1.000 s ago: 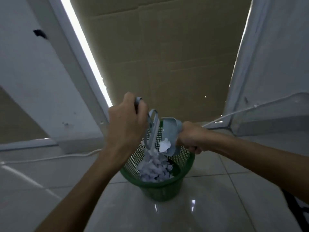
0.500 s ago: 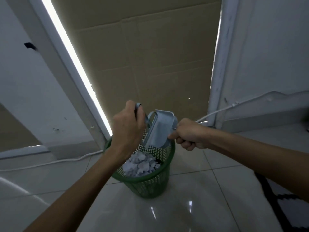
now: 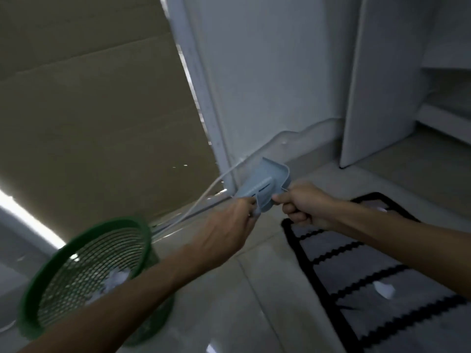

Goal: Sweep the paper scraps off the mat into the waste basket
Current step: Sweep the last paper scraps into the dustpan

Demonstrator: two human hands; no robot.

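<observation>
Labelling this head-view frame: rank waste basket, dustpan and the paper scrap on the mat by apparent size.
1. Green waste basket, though nearest the camera.
2. Blue dustpan.
3. White paper scrap on the mat.

Both bare forearms reach forward and converge; the left hand point(image 3: 224, 233) is closed, knuckles up; the right hand point(image 3: 303, 203) is fisted just beside it.

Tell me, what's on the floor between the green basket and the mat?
Only bare pale floor tile separates the green basket from the mat in the head view; the left forearm crosses above it.
</observation>
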